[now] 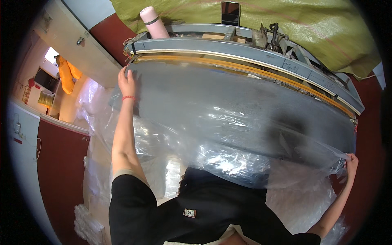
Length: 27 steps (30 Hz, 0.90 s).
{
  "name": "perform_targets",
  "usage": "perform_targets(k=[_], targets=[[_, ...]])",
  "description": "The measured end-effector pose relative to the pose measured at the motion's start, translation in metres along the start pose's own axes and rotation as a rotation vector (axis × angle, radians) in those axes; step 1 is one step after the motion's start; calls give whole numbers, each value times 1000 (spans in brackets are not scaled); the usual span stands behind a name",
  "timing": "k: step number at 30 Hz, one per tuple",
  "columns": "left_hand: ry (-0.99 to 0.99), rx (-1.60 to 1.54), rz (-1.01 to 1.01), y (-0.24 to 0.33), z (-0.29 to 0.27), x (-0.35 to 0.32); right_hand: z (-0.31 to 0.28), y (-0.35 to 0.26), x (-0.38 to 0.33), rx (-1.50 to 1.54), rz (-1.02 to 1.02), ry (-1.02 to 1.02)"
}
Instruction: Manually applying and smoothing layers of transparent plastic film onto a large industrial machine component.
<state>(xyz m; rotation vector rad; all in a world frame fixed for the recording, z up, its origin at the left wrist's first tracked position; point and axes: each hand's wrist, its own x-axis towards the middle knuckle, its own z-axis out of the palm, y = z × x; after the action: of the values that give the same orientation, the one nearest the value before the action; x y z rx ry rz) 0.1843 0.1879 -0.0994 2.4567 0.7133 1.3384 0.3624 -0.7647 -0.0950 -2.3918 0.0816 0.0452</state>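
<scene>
A wide sheet of clear plastic film (228, 159) lies over a long dark grey table top (175, 85) and hangs in shiny wrinkles over its near side. My left hand (127, 85), with a red bracelet at the wrist, is at the table's far left corner. Its fingers point away from me, stretched and slightly apart, resting on or close to the film there. At the right end, my right hand (351, 165) pinches the film's edge and holds it up a little, pulling creases across that corner.
A grey metal frame (245, 47) with an orange strip (228, 63) runs along the table's far side. On it stand a pink bottle (154, 23) and a black clamp-like part (274, 34). Green woven sheeting hangs behind. At left is an open door (77, 45); more film bunches on the floor.
</scene>
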Motion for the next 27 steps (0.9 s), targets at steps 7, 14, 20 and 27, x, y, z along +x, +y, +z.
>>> perform_targets(k=[7,14,20,27], targets=[[-568,303,112,60,-34,-80,10,-21,-27,19,-25,23],[-611,258,50,-13,31,-26,-53,-89,-7,-202,-309,-72],[-579,382,91,-39,64,-3,-9,-210,-11,-663,-694,1081],[-636,314,175,-84,57,10,104,-97,-3,-774,-450,385]])
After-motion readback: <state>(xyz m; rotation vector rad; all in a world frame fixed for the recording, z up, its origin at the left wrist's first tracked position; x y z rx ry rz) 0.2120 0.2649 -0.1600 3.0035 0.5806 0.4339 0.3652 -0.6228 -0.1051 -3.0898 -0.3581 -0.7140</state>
